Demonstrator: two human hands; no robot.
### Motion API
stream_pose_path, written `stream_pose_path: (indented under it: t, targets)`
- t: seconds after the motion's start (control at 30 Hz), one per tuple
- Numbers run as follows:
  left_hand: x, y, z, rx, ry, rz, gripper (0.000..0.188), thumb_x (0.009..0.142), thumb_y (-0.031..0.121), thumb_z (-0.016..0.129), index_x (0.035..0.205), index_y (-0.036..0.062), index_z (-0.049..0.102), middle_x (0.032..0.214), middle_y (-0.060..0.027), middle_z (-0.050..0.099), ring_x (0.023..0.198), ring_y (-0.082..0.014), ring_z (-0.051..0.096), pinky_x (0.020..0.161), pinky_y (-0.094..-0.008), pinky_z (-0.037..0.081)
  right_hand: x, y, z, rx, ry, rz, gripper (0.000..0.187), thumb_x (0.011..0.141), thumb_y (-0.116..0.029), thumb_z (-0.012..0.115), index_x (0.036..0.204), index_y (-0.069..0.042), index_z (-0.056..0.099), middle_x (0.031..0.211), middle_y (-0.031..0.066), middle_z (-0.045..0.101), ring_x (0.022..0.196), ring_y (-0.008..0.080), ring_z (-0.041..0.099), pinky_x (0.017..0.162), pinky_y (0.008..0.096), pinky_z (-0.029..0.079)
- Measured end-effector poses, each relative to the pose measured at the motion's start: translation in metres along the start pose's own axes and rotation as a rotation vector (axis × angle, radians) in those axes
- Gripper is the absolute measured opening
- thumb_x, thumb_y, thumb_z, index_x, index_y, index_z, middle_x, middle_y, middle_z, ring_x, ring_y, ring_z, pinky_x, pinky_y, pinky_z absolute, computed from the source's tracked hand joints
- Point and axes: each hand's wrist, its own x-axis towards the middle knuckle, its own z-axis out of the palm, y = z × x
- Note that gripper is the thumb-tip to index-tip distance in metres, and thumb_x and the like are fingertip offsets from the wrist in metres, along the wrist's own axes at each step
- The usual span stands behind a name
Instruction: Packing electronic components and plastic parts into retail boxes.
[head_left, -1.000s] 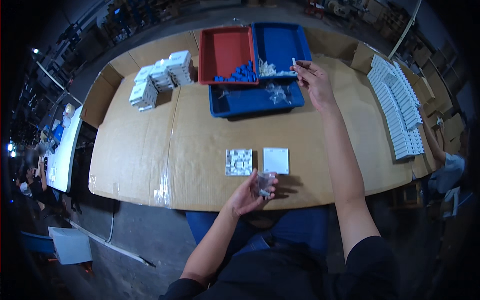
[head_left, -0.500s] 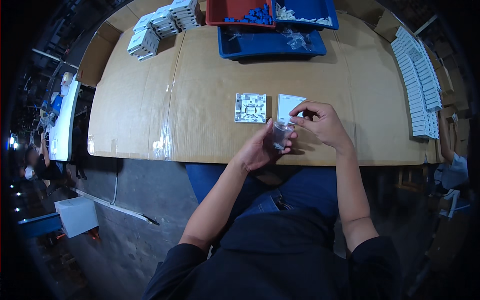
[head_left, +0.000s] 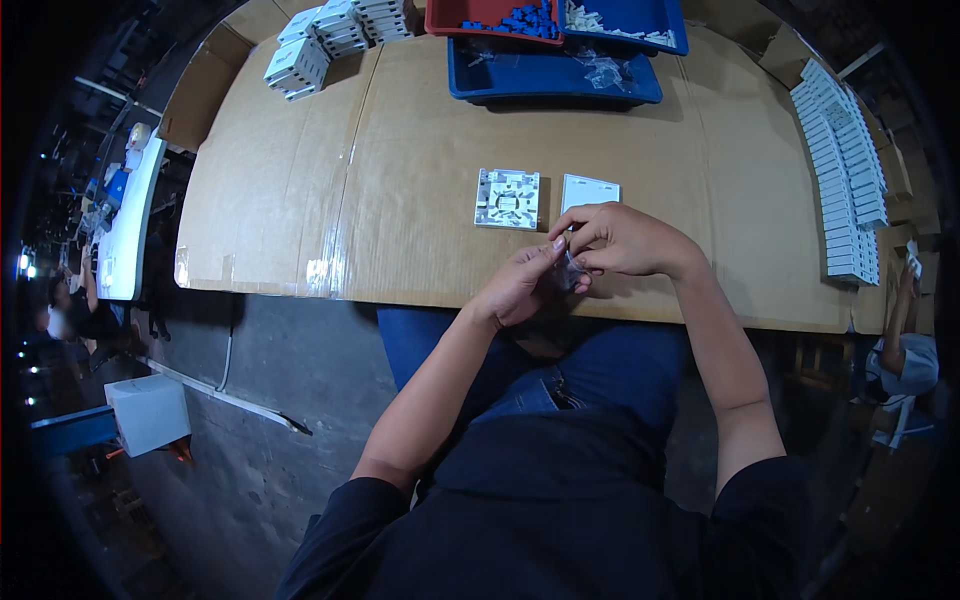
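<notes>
A small clear plastic bag (head_left: 571, 274) is held in front of me, just above the near edge of the table. My left hand (head_left: 518, 287) grips it, thumb pressed at its upper part. Closed at the bag's top, the fingers of my right hand (head_left: 632, 241) meet my left thumb and hide much of the bag. Its contents cannot be made out now. Beyond my left hand lies an open white square plastic case (head_left: 507, 198) with moulded fittings inside. A flat white cover (head_left: 592, 190) rests beside it, partly behind my right hand.
Cardboard covers the table (head_left: 400, 200). At the back stand a red bin (head_left: 440, 22) of blue parts, a blue bin (head_left: 680, 30) of white parts, and a blue tray (head_left: 520, 90) with clear bags. White cases are stacked at back left (head_left: 297, 70) and along the right (head_left: 840, 190).
My right hand has come down and left onto the top of the bag, its fingers now against my left thumb. The bag is more covered. The whole view has shifted slightly.
</notes>
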Motion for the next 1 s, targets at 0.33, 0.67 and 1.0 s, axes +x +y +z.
stream_pose_path:
  t: [0.33,0.67,1.0]
  targets:
    - [0.000,0.009,0.013,-0.174,0.022,-0.038,0.050,0.111,0.048,0.047,0.135,0.0051,0.056,0.116,-0.0158,0.070,0.102,-0.0237,0.070,0.099,-0.0394,0.056,-0.004,0.016,-0.009,-0.019,0.001,-0.221,0.035,0.112,-0.024,0.052,0.128,0.004,0.065,0.122,0.0099,0.067,0.102,0.0172,0.064,0.093,0.0332,0.050]
    - [-0.001,0.009,0.015,-0.188,0.087,-0.060,0.048,0.108,0.050,0.052,0.130,0.0072,0.059,0.113,-0.0126,0.070,0.102,-0.0237,0.070,0.097,-0.0377,0.056,-0.002,0.009,0.004,0.323,-0.111,0.023,0.037,0.112,-0.029,0.051,0.122,0.005,0.063,0.113,0.0064,0.065,0.095,0.0147,0.062,0.090,0.0320,0.051]
    - [0.001,0.001,0.002,-0.214,0.133,-0.090,0.045,0.108,0.046,0.056,0.129,0.0061,0.059,0.108,-0.0111,0.070,0.099,-0.0246,0.071,0.094,-0.0392,0.057,0.007,0.013,0.009,0.094,-0.059,-0.079,0.044,0.112,-0.038,0.052,0.127,0.001,0.065,0.088,0.0032,0.069,0.073,0.0091,0.062,0.073,0.0275,0.052]
